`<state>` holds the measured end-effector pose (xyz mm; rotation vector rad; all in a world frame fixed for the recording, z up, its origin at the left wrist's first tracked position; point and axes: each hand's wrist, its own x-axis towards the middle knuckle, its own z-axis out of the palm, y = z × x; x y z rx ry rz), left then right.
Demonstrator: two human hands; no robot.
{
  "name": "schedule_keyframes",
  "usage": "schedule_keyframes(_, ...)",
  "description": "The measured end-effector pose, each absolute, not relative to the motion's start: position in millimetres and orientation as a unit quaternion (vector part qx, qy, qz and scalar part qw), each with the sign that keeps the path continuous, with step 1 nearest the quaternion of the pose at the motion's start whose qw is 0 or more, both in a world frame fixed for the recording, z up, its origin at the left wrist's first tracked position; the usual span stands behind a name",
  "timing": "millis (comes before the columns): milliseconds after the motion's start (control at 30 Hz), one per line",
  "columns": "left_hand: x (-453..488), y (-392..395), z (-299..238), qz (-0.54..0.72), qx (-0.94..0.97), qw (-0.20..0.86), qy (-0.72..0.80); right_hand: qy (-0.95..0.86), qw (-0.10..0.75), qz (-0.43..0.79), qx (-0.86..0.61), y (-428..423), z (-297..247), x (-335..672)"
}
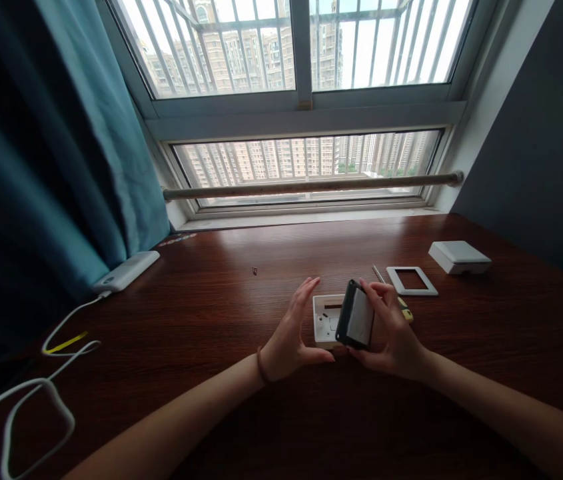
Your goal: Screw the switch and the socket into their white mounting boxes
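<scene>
At the open, slotted white box (322,331), right fingers (381,301) pinch a black-edged module (361,321); left fingers (302,295) spread.

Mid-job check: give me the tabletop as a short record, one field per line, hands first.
Right hand: gripping a dark block, tilted
Left hand: open, fingers spread, holding nothing
Between hands: open white box, partly hidden by the block
Behind right hand: screwdriver, partly hidden
Far right: white frame, then white case
Beyond left hand: small pieces, possibly screws
Far left: white device with cable
</scene>
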<state>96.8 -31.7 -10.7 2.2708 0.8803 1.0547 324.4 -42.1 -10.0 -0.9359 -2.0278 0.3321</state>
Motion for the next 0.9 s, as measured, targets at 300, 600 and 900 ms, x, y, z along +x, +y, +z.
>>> schedule_keyframes(300, 98, -39, 0, 0.375, 0.844, 0.241, 0.299, -0.847, 0.408, 0.149, -0.307, -45, -1, 322)
schedule_keyframes(600, 97, -27, -5, 0.379, 0.824, 0.269, 0.324, -0.837, 0.408, 0.230, -0.283, -40, -5, 327)
schedule_keyframes(900, 89, -14, -15, 0.402, 0.770, 0.351, 0.349, -0.665, 0.469, 0.539, -0.217, -30, -9, 323)
